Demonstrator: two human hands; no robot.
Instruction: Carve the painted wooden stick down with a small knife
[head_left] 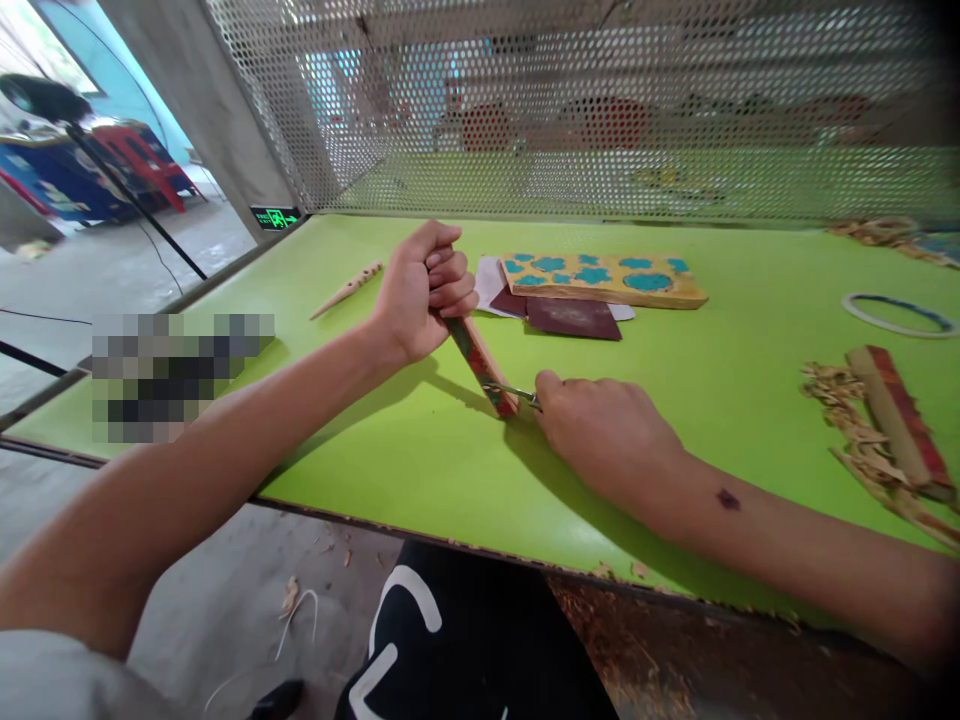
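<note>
My left hand point(435, 290) is closed around the upper end of a wooden stick point(480, 365) with red and green paint on one face. The stick slants down to the right over the green tabletop point(420, 450). At its lower end lies the metal blade of a carving knife point(517, 393), touching the painted wood. My right hand point(600, 420) is wrapped round the knife's handle, which is hidden in the fist. Behind them a yellow board with blue patches point(600, 277) rests partly on dark red sandpaper point(574, 318).
A pointed wooden piece point(349, 290) lies left of my left hand. At the right are a red-edged wooden block point(900, 420), curled shavings point(855, 420) and a roll of tape point(900, 314). A perforated metal screen point(585, 110) rises along the table's back edge.
</note>
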